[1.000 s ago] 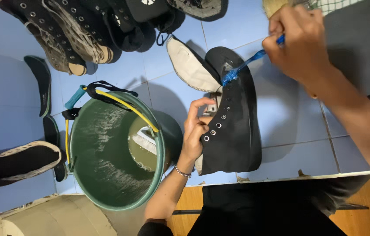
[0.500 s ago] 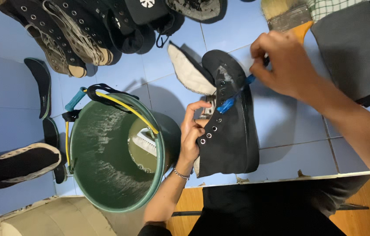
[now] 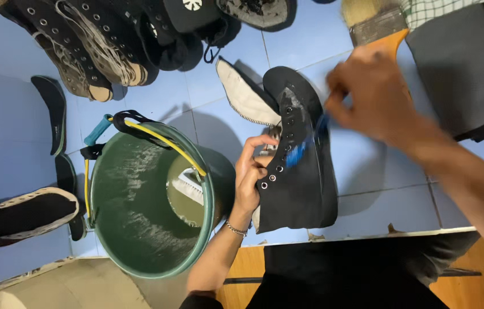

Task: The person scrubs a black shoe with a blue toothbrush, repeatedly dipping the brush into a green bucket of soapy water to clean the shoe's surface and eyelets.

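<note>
Down the black high-top shoe (image 3: 302,171) travelled the blue brush (image 3: 305,143), gripped by the blurred right hand (image 3: 368,94); left hand (image 3: 253,177) clutched the eyelet edge, scrubbing apparently under way beside the green bucket (image 3: 133,229).

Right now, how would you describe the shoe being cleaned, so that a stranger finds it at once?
Start at the green bucket on the blue tiled floor. Just right of it lies a black high-top shoe, steadied by the left hand while the right hand works a blue brush on it. Unlike the piled shoes above, it lies alone, laces removed.
</note>
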